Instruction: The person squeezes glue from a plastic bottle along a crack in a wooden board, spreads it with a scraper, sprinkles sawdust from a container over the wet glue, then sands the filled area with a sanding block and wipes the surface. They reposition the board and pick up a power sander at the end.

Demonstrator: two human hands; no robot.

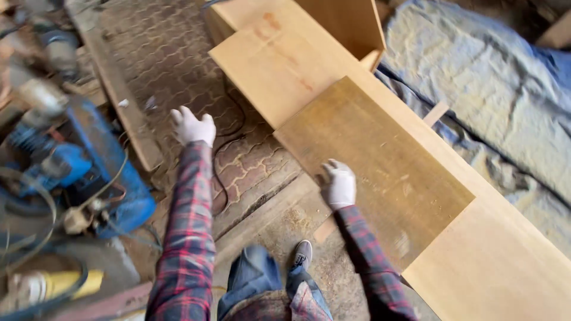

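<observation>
Resting on the brown board [380, 160], right hand [339, 184]; left hand [191, 126] released, seemingly midair.

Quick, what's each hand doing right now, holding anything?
Left hand: open, fingers spread, holding nothing, in the air above the paved floor.
Right hand: gloved, resting on the dark wooden panel; grip cannot be told.

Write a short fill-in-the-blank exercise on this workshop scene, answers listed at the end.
1. Both hands wear ___ gloves.
2. The right hand rests on the edge of the darker ___ panel.
3. The left hand hangs over the ___-paved floor.
4. The machine on the left is ___.

Answers: white; wooden; brick; blue
</observation>
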